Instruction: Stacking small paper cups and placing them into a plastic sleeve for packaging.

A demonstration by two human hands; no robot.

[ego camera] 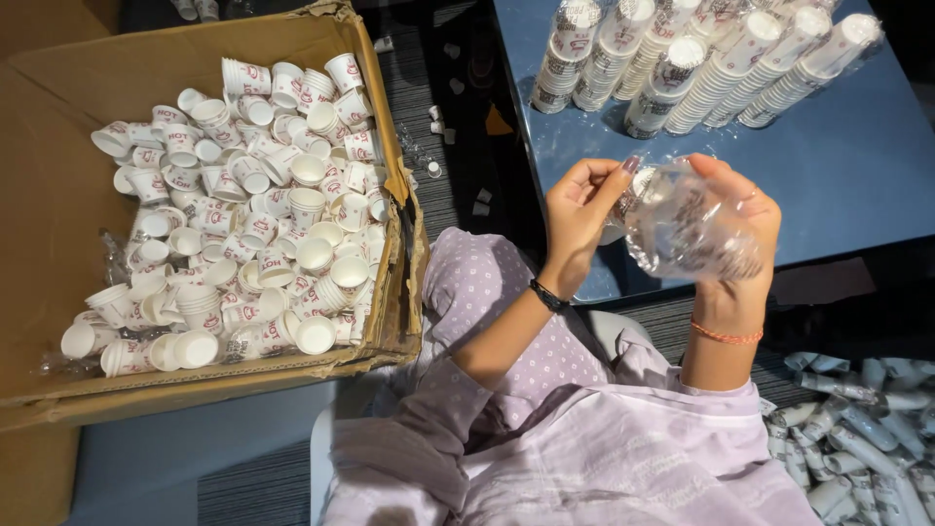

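Both the left hand and right hand had fingers closed on a clear-wrapped cup stack over the desk's near edge. Wrapped stacks lay at its far edge; many loose cups remained in the cardboard box.

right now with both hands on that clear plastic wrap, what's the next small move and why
Probably pull the clear plastic wrap apart: the left hand pinches its edge, the right hand cups it from behind, and cups still seem bundled inside, above the blue table.
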